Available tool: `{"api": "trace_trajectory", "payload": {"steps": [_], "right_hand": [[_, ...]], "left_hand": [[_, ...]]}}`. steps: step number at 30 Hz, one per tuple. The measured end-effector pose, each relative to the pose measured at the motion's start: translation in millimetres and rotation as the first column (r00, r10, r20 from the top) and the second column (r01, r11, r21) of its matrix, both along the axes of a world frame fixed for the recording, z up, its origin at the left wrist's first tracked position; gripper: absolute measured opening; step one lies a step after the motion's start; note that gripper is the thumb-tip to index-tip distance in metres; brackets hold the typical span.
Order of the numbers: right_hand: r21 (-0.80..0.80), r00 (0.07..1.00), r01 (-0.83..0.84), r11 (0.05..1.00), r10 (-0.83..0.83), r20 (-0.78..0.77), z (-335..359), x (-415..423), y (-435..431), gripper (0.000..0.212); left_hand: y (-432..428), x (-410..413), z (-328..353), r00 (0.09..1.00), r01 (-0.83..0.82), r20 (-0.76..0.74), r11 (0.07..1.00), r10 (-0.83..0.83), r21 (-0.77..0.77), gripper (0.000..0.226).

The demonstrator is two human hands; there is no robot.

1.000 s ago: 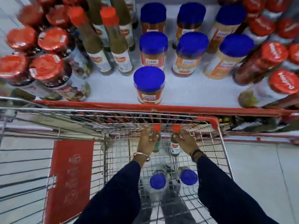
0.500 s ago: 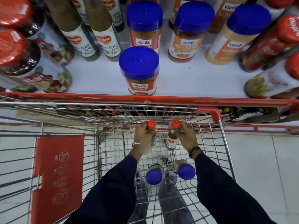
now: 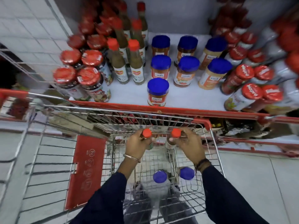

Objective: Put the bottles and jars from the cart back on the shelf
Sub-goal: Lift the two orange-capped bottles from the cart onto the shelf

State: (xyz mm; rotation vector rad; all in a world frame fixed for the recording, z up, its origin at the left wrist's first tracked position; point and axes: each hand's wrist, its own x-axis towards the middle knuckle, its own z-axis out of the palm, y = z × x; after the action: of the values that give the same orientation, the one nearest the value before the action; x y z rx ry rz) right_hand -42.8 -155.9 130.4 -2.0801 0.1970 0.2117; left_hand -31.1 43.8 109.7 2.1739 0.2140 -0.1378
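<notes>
My left hand [image 3: 137,143] grips a sauce bottle with an orange-red cap [image 3: 146,133], held upright over the wire cart [image 3: 215,152]. My right hand [image 3: 188,143] grips a second bottle with the same kind of cap [image 3: 176,133]. Both bottles' bodies are mostly hidden by my fingers. Two blue-lidded jars [image 3: 159,176] [image 3: 187,173] lie on the cart floor below my wrists. Just beyond the cart is the white shelf [image 3: 129,92] with a red front edge. Matching green chilli sauce bottles [image 3: 120,65] stand there in rows.
Blue-lidded jars [image 3: 158,92] stand mid-shelf, one alone at the front edge. Red-lidded jars [image 3: 88,78] fill the left side and red-capped bottles [image 3: 251,92] the right. A red panel [image 3: 87,168] hangs in a second cart at my left.
Both hands have lifted the two bottles higher in the cart, closer to its front rim. My view has pulled back and tilted up, so more of the shelf shows.
</notes>
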Motion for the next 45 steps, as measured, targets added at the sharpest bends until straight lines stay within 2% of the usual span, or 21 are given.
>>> {"api": "trace_trajectory", "payload": {"steps": [4, 11, 15, 18, 25, 32, 41, 43, 45], "right_hand": [[-0.002, 0.991, -0.036, 0.999, 0.036, 0.128, 60, -4, 18, 0.036], [0.093, 0.938, -0.051, 0.994, 0.016, 0.346, 155, 19, 58, 0.027], [0.108, 0.898, -0.057, 0.993, 0.004, 0.439, 183, 48, 82, 0.028], [0.087, 0.879, -0.032, 0.996, -0.014, 0.476, 191, 72, 98, 0.03], [-0.007, 0.901, -0.003, 1.0, 0.006, 0.433, 163, 115, 122, 0.033], [-0.066, 0.927, 0.026, 0.997, 0.0, 0.375, 135, 123, 125, 0.036], [-0.14, 0.931, -0.028, 0.99, 0.076, 0.357, 135, 121, 128, 0.034], [-0.136, 0.937, -0.044, 0.99, 0.088, 0.339, 138, 121, 127, 0.033], [-0.114, 0.94, -0.058, 0.992, 0.093, 0.328, 140, 114, 122, 0.037]], "left_hand": [[22, -7, 67, 0.984, -0.037, 0.174, 0.999, 0.033, 0.022, 0.034], [53, 3, 173, 0.909, -0.171, 0.38, 0.985, 0.172, -0.037, 0.031], [69, 30, 203, 0.858, -0.205, 0.47, 0.977, 0.206, -0.055, 0.04], [74, 54, 207, 0.853, -0.209, 0.489, 0.978, 0.183, -0.003, 0.048], [72, 92, 192, 0.896, -0.178, 0.428, 0.979, 0.12, 0.099, 0.043], [75, 100, 163, 0.916, -0.14, 0.394, 0.979, 0.071, 0.148, 0.043], [80, 103, 150, 0.934, -0.128, 0.349, 0.986, 0.082, 0.111, 0.037], [81, 96, 149, 0.926, -0.126, 0.365, 0.99, 0.095, 0.061, 0.034], [78, 81, 152, 0.889, -0.129, 0.445, 0.992, 0.11, 0.013, 0.036]]}}
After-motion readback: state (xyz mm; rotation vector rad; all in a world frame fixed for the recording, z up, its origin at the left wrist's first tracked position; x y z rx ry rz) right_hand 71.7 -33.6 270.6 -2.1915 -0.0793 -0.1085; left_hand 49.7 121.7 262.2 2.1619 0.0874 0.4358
